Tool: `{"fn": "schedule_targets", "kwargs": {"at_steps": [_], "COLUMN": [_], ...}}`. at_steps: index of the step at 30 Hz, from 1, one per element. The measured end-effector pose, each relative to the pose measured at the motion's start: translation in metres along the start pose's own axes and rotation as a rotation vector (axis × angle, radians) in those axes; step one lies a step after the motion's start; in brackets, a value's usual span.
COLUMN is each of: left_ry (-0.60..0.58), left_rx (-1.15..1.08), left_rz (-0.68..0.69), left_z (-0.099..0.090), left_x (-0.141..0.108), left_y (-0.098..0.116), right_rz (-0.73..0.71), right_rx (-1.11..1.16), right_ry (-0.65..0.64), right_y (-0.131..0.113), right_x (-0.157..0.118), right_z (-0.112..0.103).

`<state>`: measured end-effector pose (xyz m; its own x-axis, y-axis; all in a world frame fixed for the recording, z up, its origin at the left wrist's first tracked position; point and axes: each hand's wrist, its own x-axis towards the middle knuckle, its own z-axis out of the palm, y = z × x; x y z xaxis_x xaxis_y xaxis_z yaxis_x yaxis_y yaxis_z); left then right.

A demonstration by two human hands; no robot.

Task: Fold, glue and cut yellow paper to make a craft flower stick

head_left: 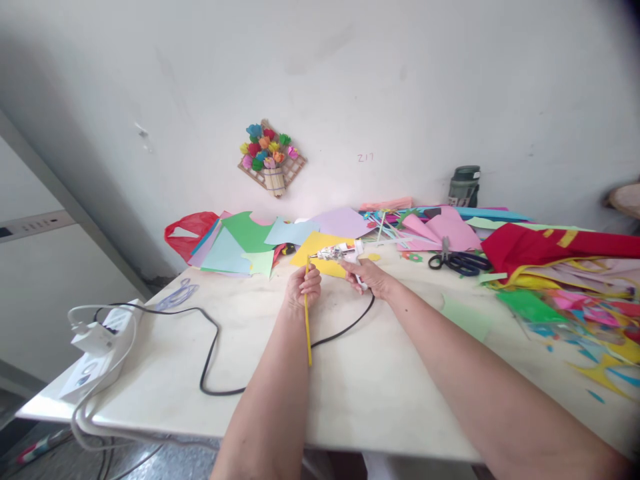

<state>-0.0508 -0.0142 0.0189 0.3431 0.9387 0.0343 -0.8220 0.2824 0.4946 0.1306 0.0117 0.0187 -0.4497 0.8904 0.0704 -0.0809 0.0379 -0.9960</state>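
Observation:
My left hand [304, 285] is closed on a narrow yellow paper strip [308, 333], which hangs down past my wrist toward the table. In my right hand [367, 277] is a glue gun [340, 251], its handle wrapped by my fingers. The gun's nozzle points left and meets or nearly meets the strip's top end, just above my left fingers; contact is too small to tell. A black cord [345, 331] runs from the gun's handle, passes behind my left forearm and leads to the power strip. A yellow paper sheet [315, 250] lies behind both hands.
A white power strip [123, 320] with a charger stands at the table's left. Coloured paper [245, 230] lines the wall side. Dark-handled scissors [460, 261], a red apron-like cloth [550, 243] and paper scraps lie right. A dark bottle [464, 187] stands behind.

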Motion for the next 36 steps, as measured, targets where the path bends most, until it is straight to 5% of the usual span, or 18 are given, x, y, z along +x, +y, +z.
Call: {"fn": "schedule_targets", "kwargs": {"at_steps": [36], "left_ry": [0.023], "left_rx": [0.021], "left_rz": [0.004], "left_z": [0.0007], "left_x": [-0.0006], "left_y": [0.0019], "right_rz": [-0.038], "right_rx": [0.006], "right_ry": [0.007], "right_y": [-0.0015], "right_x": [-0.0005], "right_z": [0.0017]}}
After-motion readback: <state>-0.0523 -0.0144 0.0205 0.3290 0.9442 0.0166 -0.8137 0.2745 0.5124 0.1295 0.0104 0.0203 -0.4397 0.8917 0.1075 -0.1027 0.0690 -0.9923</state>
